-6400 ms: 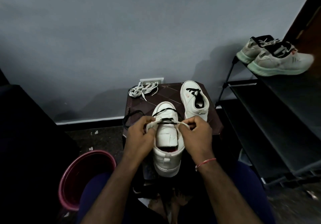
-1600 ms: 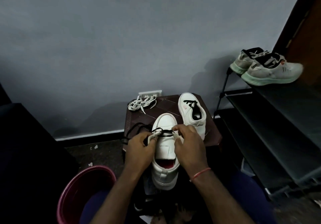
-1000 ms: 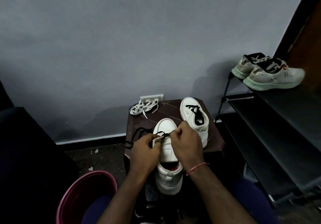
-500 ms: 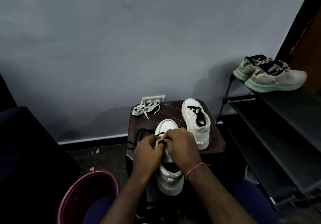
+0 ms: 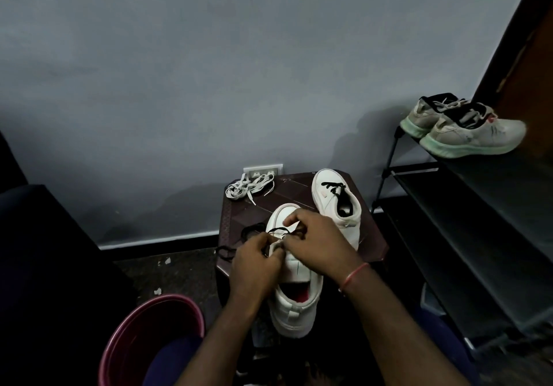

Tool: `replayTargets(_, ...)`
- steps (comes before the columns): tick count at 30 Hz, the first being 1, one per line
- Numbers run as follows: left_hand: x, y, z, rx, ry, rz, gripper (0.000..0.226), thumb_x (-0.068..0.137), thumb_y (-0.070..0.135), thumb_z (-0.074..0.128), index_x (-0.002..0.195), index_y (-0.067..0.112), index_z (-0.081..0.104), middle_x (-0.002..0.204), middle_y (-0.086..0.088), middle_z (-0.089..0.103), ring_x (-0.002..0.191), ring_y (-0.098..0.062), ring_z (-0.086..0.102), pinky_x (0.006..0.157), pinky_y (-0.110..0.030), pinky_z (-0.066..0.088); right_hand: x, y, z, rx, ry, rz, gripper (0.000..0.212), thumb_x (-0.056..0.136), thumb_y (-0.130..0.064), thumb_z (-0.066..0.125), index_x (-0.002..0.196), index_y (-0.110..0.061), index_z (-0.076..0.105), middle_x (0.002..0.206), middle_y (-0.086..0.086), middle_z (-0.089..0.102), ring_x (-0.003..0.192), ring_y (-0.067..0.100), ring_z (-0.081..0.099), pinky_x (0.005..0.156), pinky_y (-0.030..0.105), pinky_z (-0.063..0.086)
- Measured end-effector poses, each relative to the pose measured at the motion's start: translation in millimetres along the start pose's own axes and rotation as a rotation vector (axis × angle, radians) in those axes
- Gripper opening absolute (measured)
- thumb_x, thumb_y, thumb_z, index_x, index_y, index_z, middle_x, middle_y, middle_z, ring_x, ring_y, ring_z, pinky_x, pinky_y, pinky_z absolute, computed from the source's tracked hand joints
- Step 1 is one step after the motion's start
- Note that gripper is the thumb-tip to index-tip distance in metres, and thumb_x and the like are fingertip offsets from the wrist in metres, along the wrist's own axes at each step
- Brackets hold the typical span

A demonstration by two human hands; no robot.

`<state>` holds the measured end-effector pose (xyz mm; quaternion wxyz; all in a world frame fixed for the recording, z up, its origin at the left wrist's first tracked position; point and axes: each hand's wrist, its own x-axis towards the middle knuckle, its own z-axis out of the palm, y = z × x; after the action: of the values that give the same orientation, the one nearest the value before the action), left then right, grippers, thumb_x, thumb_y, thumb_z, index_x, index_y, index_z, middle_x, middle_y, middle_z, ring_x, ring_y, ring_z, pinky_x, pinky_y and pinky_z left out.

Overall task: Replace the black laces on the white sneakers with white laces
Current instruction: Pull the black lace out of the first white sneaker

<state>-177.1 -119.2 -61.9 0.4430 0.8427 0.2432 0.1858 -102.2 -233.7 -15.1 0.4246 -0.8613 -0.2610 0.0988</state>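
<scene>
A white sneaker [image 5: 294, 298] lies toe-away on the dark stool [image 5: 374, 245], its heel over the near edge. My left hand [image 5: 257, 261] grips its left eyelet flap. My right hand [image 5: 317, 243] pinches the black lace [image 5: 276, 230] that still crosses the eyelets near the toe. The loose end of that lace [image 5: 239, 240] trails off the stool's left side. A second white sneaker [image 5: 335, 203] with black lace stands behind on the right. A bundle of white laces [image 5: 250, 186] lies at the stool's far left corner.
A maroon bucket [image 5: 149, 334] stands on the floor at lower left. A black shoe rack [image 5: 478, 236] on the right carries a pair of grey sneakers [image 5: 460, 129] on top. A grey wall with a socket plate [image 5: 263, 170] is behind the stool.
My hands have closed in from the sneaker's sides to the eyelets near the toe, and my right hand now pulls at the black lace there. The camera view has shifted slightly.
</scene>
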Motion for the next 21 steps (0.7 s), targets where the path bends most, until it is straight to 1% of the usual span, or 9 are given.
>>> replayTargets(2, 1.3, -1.8, 0.3, -0.008, 0.002, 0.006, 0.022, 0.068, 0.040, 0.055, 0.077, 0.023, 0.066, 0.071, 0.005, 0.067, 0.071, -0.017, 0.063, 0.066, -0.042, 0.053, -1.4, -10.3, 1.8, -0.343, -0.047, -0.053, 0.019, 0.079, -0.025, 0.060, 0.098, -0.023, 0.066, 0.089, -0.001, 0.070, 0.091, 0.018, 0.065, 0.085, 0.032, 0.050)
replayTargets(4, 3.1, -3.3, -0.1, -0.006, 0.008, 0.011, 0.022, 0.068, 0.040, 0.056, 0.076, 0.023, 0.067, 0.070, 0.005, 0.067, 0.070, -0.017, 0.063, 0.065, -0.043, 0.053, -3.2, -15.8, 6.2, -0.537, -0.041, -0.053, 0.021, 0.084, -0.023, 0.056, 0.102, -0.022, 0.066, 0.104, 0.003, 0.069, 0.106, 0.025, 0.061, 0.094, 0.036, 0.044)
replayTargets(7, 2.6, -3.6, -0.5, -0.006, 0.007, 0.012, 0.026, 0.069, 0.044, 0.055, 0.077, 0.023, 0.067, 0.070, 0.006, 0.067, 0.071, -0.016, 0.064, 0.065, -0.042, 0.053, -4.1, -13.7, 10.4, -0.594, 0.002, -0.048, 0.019, 0.087, -0.018, 0.055, 0.102, -0.021, 0.066, 0.106, 0.006, 0.068, 0.106, 0.029, 0.062, 0.091, 0.034, 0.044)
replayTargets(9, 1.3, -3.6, -0.3, -0.007, 0.012, 0.009, 0.026, 0.070, 0.046, 0.055, 0.077, 0.024, 0.067, 0.069, 0.006, 0.067, 0.070, -0.016, 0.063, 0.065, -0.041, 0.053, -0.4, -7.4, 11.7, -0.512, 0.027, -0.063, 0.011, 0.085, -0.014, 0.055, 0.089, -0.021, 0.063, 0.099, 0.004, 0.069, 0.100, 0.028, 0.063, 0.086, 0.035, 0.048)
replayTargets(12, 2.2, -4.3, -0.4, -0.011, 0.031, 0.002, 0.024, 0.071, 0.043, 0.055, 0.075, 0.022, 0.066, 0.067, 0.005, 0.066, 0.069, -0.016, 0.062, 0.065, -0.041, 0.052, 6.7, 4.3, 14.1, -0.108, 0.059, -0.013, 0.023, 0.089, -0.007, 0.054, 0.074, -0.025, 0.054, 0.085, -0.002, 0.069, 0.087, 0.020, 0.065, 0.084, 0.039, 0.050)
replayTargets(15, 2.6, -3.2, -1.1, -0.012, 0.051, 0.010, 0.025, 0.071, 0.041, 0.054, 0.076, 0.020, 0.067, 0.069, 0.005, 0.067, 0.072, -0.016, 0.063, 0.068, -0.042, 0.052, 5.8, 12.9, 13.4, 0.569, 0.192, 0.135, 0.018, 0.097, -0.004, 0.050, 0.085, -0.016, 0.057, 0.081, 0.005, 0.072, 0.077, 0.019, 0.069, 0.083, 0.041, 0.056)
replayTargets(17, 1.6, -2.8, -0.9, 0.005, 0.061, 0.009, 0.026, 0.071, 0.043, 0.053, 0.077, 0.020, 0.067, 0.070, 0.006, 0.067, 0.072, -0.016, 0.063, 0.068, -0.040, 0.052, 3.4, 13.2, 9.4, 1.084, 0.200, 0.255, 0.013, 0.101, -0.004, 0.044, 0.092, -0.007, 0.053, 0.079, 0.012, 0.072, 0.069, 0.023, 0.069, 0.074, 0.035, 0.056)
replayTargets(18, 1.3, -3.4, -0.5, 0.013, 0.065, 0.009, 0.026, 0.072, 0.043, 0.053, 0.077, 0.021, 0.066, 0.070, 0.006, 0.067, 0.072, -0.015, 0.063, 0.068, -0.040, 0.053, 2.9, 12.3, 5.6, 1.246, 0.229, 0.275, 0.014, 0.102, -0.005, 0.042, 0.092, -0.007, 0.051, 0.074, 0.011, 0.069, 0.063, 0.022, 0.066, 0.068, 0.032, 0.054)
replayTargets(21, 0.9, -4.6, 0.5, 0.035, 0.072, 0.019, 0.026, 0.072, 0.045, 0.053, 0.077, 0.023, 0.066, 0.069, 0.007, 0.066, 0.071, -0.015, 0.063, 0.066, -0.038, 0.053, 5.9, 10.1, -5.3, 1.431, 0.311, 0.270, 0.021, 0.101, -0.003, 0.041, 0.084, -0.012, 0.049, 0.063, 0.003, 0.048, 0.049, 0.010, 0.045, 0.055, 0.022, 0.037)
